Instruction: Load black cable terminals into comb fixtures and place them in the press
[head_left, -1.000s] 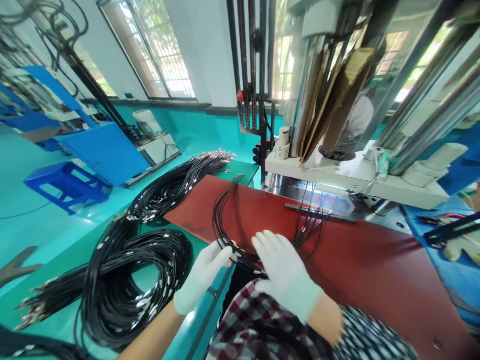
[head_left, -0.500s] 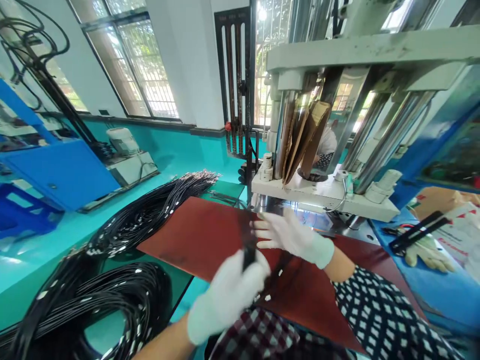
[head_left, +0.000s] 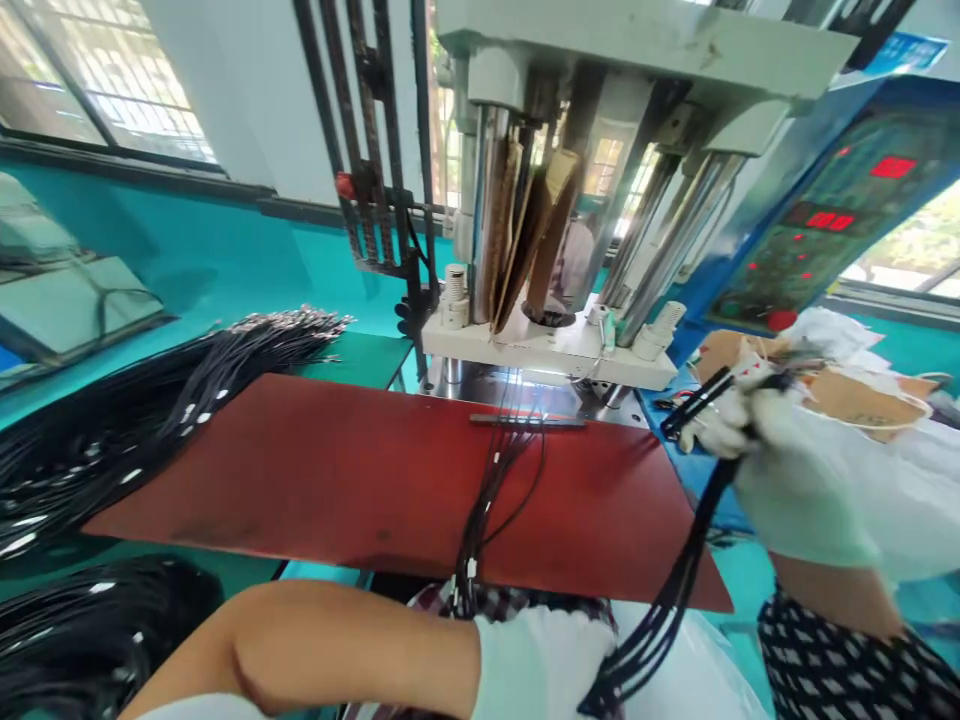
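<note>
The right hand point(head_left: 780, 470), in a white glove, is raised at the right side of the view, its fingers point(head_left: 724, 430) curled tight around the upper end of a bundle of thin black cables point(head_left: 679, 580). The bundle runs down and to the left from that grip, passing off the front right corner of the dark red rectangular mat point(head_left: 337, 480), to the left hand point(head_left: 547, 665), also in a white glove, low at the bottom edge of the view. The bundle's lower end meets the left hand's right edge, but the left hand's fingers are out of sight, so I cannot tell whether they are closed on it. A second, looser group of black cables with small white tags point(head_left: 491, 500) lies on the red mat, running from its front edge, just above the left hand, up to a narrow grey metal bar point(head_left: 527, 421) at the mat's far edge. Directly behind that bar stands a pale grey press machine with shiny steel columns point(head_left: 570, 200), with brown cardboard sheets point(head_left: 532, 230) propped upright between the columns. The mat lies on a teal tabletop point(head_left: 360, 358). To the left, a large heap of long black cables with metal-tipped ends point(head_left: 172, 390) spreads across the tabletop beside the mat, and another coil of black cable point(head_left: 90, 630) lies at the lower left. At the right, behind the right hand, is a blue control panel with red lit displays point(head_left: 825, 215).
</note>
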